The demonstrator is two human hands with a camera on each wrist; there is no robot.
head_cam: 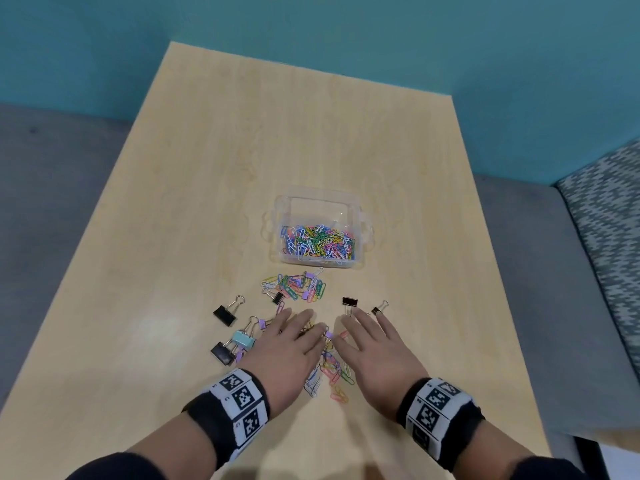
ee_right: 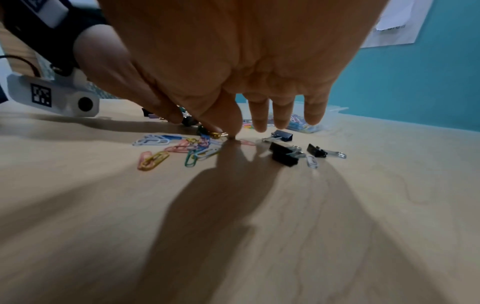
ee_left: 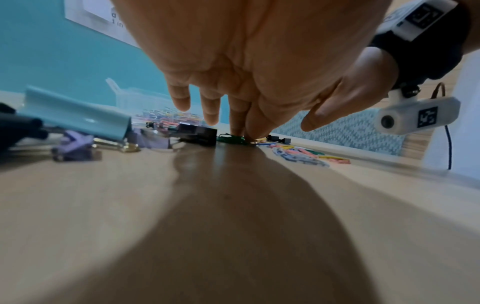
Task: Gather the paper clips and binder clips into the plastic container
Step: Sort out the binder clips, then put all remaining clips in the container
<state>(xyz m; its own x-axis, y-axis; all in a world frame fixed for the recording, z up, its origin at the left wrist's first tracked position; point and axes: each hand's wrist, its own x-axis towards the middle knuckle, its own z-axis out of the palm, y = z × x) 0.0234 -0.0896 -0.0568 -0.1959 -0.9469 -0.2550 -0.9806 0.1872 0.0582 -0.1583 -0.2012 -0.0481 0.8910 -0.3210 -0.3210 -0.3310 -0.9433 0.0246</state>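
even, fairly bright overhead light; a pale glare patch on the table (head_cam: 152,327) toward its left edge. wrist views are dimmer, with broad soft hand shadows, blurred near objects and bowed edges.

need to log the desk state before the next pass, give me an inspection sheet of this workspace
surface: light wood table, no spills seen
job's things: plastic container open, part filled with paper clips; loose paper clips and binder clips scattered in front of it
clutter: nothing seen
grippers: left hand and right hand fingertips down among clips, fingers spread
cables: thin dark cable at right wrist camera
surroundings: teal wall, patterned seat
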